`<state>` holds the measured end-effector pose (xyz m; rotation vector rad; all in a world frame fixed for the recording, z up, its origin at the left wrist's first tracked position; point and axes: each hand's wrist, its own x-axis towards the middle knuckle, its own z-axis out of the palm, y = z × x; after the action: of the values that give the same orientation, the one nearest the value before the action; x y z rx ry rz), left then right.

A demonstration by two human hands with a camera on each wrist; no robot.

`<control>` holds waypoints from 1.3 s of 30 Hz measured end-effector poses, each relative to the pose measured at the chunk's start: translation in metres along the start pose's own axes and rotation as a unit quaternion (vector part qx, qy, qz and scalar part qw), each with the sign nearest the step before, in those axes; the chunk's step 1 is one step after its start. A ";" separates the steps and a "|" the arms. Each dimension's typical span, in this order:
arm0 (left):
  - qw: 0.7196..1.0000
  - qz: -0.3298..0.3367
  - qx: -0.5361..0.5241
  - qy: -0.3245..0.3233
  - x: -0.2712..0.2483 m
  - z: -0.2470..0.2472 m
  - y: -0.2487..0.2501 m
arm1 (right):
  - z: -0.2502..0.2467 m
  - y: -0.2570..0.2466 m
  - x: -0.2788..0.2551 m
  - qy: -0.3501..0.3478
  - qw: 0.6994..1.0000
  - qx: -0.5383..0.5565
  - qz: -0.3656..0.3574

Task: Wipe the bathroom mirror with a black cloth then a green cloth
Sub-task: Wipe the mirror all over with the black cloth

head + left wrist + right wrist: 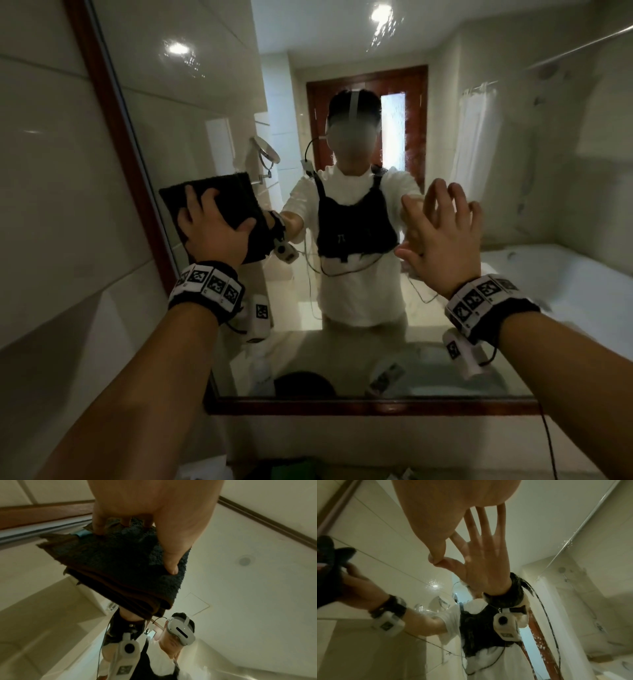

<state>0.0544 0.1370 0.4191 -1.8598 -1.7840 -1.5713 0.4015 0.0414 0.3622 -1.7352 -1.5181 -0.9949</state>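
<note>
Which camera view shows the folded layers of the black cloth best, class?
The left wrist view: the black cloth fills the frame, its stacked folds and nap clear under the left hand. The head view shows it flat and dark against the mirror. The right wrist view catches only a dark edge.

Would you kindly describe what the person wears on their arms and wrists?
Forearms are bare, no sleeves reaching them. Each wrist carries a black band faced with white square tags printed in black patterns. A white camera unit hangs under the right wrist, trailing a thin black cable.
</note>
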 end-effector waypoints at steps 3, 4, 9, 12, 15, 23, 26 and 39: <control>1.000 0.029 0.006 -0.011 -0.001 0.002 0.023 | -0.005 -0.005 0.001 -0.012 1.000 -0.003 0.007; 0.999 0.045 0.013 -0.017 -0.002 0.003 0.034 | -0.010 -0.007 0.003 -0.009 1.000 0.001 0.010; 0.994 0.100 0.038 -0.033 -0.001 0.012 0.089 | -0.040 -0.014 0.047 0.053 0.998 0.036 -0.006; 0.991 0.117 0.043 -0.037 0.012 0.006 0.094 | -0.055 -0.016 0.089 0.061 0.998 0.025 -0.005; 0.993 0.105 0.037 -0.027 0.036 -0.012 0.089 | -0.058 -0.012 0.113 0.034 0.999 0.003 0.009; 0.999 0.031 -0.025 0.026 0.106 -0.053 0.070 | -0.047 -0.009 0.116 0.029 1.000 0.010 0.000; 0.998 0.024 -0.038 0.043 0.114 -0.054 0.080 | -0.044 -0.009 0.116 0.024 1.000 0.007 0.001; 0.973 0.220 0.071 -0.025 0.042 -0.006 0.205 | -0.045 -0.008 0.112 0.029 0.998 0.048 -0.014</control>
<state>0.2026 0.1000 0.5617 -2.0546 -1.3307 -1.2137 0.3933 0.0631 0.4805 -1.6105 -1.5319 -0.9613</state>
